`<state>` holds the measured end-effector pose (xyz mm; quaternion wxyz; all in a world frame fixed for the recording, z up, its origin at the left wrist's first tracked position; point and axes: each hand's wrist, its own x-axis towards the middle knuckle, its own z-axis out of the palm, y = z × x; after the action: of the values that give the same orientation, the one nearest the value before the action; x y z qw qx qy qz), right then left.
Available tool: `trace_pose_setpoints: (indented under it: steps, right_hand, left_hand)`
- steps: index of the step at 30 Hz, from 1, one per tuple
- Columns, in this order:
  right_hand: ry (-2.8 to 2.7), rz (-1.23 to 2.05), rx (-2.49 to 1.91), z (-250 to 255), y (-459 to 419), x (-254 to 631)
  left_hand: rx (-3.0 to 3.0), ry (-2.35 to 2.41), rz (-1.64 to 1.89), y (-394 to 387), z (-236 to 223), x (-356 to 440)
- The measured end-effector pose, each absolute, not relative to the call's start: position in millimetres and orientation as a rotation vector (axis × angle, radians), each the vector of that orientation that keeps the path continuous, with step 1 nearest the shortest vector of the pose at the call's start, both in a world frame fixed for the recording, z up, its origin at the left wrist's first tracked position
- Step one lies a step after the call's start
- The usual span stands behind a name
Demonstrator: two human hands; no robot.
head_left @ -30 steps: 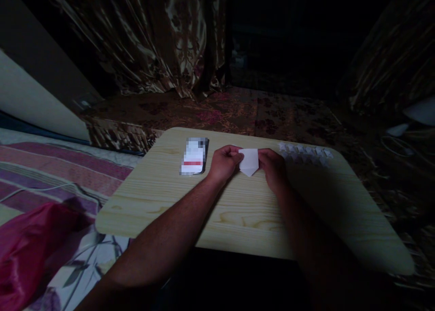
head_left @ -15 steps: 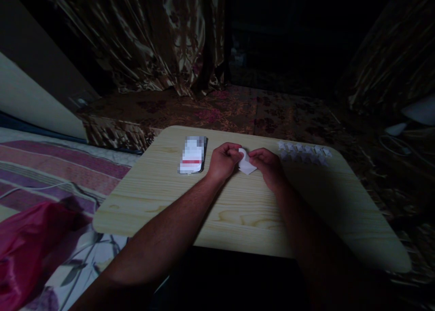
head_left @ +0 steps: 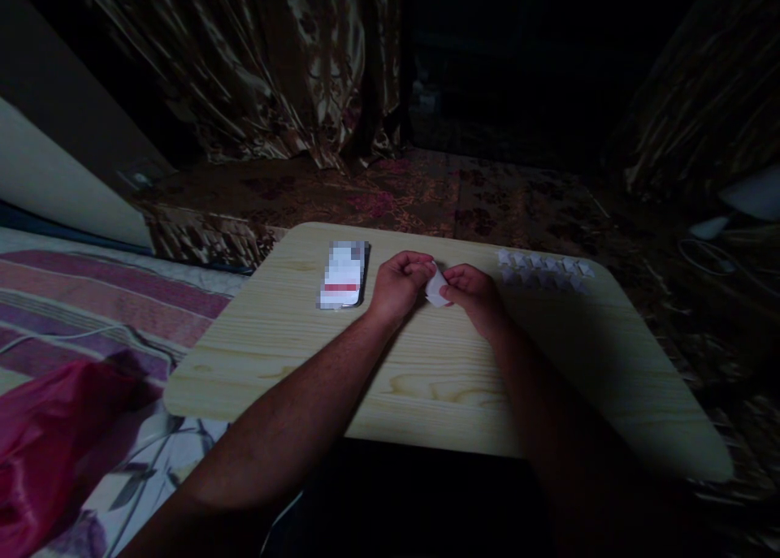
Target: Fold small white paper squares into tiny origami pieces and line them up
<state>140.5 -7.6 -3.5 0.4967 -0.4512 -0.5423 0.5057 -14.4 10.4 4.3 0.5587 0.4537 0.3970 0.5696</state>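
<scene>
A small folded white paper [head_left: 436,288] is held just above the wooden table [head_left: 451,387], between my two hands. My left hand [head_left: 397,285] pinches its left, upper edge between thumb and fingers. On the other side, my right hand [head_left: 475,295] is closed with its thumb pressed on the paper's right edge. The paper looks narrow, with a point towards me; its far side is hidden by my fingers.
A phone [head_left: 344,275] with a lit, blurred screen lies left of my hands. Several small folded white papers [head_left: 545,263] stand in two rows at the far right. A striped bed [head_left: 115,290] with a pink cloth [head_left: 54,444] borders the table's left.
The paper has gone from a wide, pointed shape to a narrower one as its right side was folded over. My right hand has shifted left, closer to my left hand.
</scene>
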Motion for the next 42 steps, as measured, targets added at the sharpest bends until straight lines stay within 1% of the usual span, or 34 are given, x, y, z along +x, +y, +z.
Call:
trace_pose_setpoints:
  steps: [3,9,25,42]
  right_hand:
    - [-1.268,1.186,-1.103,-5,-6,142]
    - [-1.149,1.13,-1.067,-9,0,145]
    - [-1.161,1.131,-1.051,-9,-2,143]
    - [-1.176,1.118,-1.051,-7,-3,141]
  left_hand:
    - [1.018,0.886,1.302,9,7,-15]
    - [1.073,0.737,1.068,5,6,-13]
    - [1.244,0.951,1.2,3,-4,-10]
    - [1.269,0.972,1.211,4,-6,-8]
